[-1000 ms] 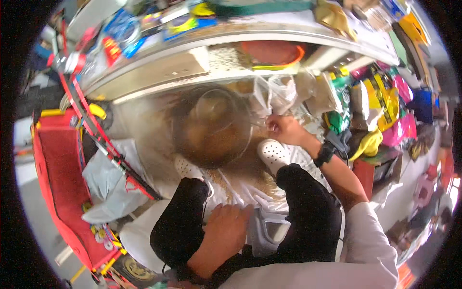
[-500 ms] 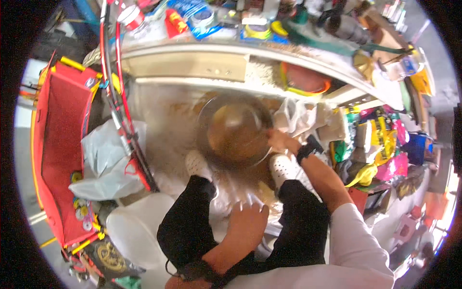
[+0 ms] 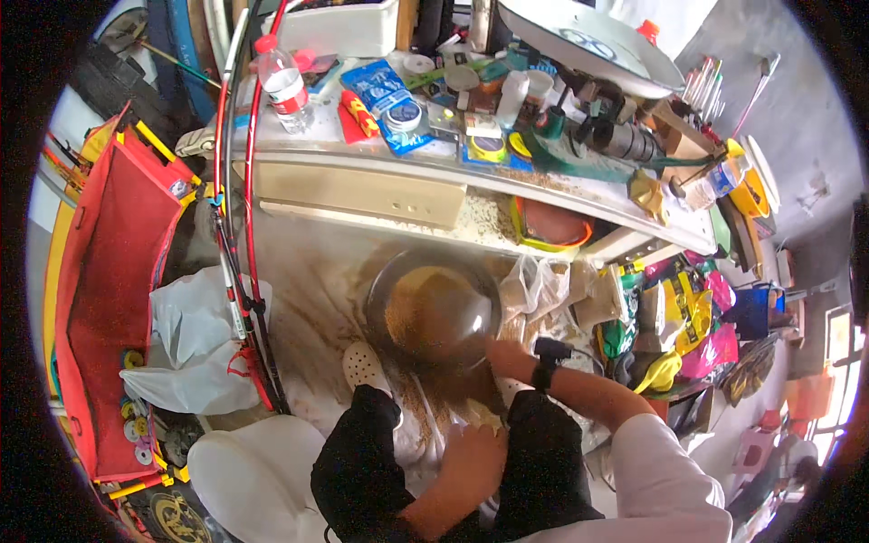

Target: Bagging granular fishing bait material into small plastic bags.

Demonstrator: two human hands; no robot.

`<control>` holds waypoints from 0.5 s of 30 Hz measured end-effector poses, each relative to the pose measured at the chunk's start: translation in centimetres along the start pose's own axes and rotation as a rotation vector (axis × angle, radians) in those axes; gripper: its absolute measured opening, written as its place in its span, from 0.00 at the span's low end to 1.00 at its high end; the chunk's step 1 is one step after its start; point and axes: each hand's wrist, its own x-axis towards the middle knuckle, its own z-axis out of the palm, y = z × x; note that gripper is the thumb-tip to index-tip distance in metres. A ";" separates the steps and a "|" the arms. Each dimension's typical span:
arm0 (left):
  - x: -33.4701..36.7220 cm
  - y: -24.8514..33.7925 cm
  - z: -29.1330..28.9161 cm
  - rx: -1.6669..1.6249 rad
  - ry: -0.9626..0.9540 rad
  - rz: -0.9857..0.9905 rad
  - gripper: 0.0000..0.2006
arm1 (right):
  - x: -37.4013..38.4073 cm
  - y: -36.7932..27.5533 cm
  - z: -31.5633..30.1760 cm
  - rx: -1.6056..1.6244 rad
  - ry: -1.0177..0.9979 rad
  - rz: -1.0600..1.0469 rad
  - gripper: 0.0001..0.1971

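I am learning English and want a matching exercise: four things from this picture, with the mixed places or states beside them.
1. dark round pan
2. clear bottle with red cap
3. red open-topped container
4. right hand

A. left of the pale plastic bag
B. at the pan's edge
C. holding brown grainy material
D. standing on the tabletop

Pairs: 1-C, 2-D, 3-A, 4-B

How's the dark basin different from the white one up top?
Place: the dark basin sits on the floor, the white basin at bench level. Handling: the right hand is at the dark basin's edge; the white basin is untouched. Inside: the dark basin holds brown grains, the white basin shows a dark pattern. Both look round.
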 end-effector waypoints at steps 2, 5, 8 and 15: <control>0.1 0.1 -0.4 -0.006 -0.186 -0.034 0.10 | -0.2 -3.7 -2.7 0.051 -0.007 -0.034 0.16; -0.1 0.2 0.0 0.024 -0.109 -0.116 0.10 | 1.5 -4.5 0.8 0.156 0.116 -0.443 0.14; -1.0 0.1 -0.8 0.062 -0.128 -0.184 0.09 | 5.2 -4.0 7.5 -0.069 -0.410 -0.333 0.11; 0.6 -0.2 1.0 -0.092 -0.096 -0.179 0.10 | 7.9 1.2 5.4 1.382 -0.504 0.458 0.06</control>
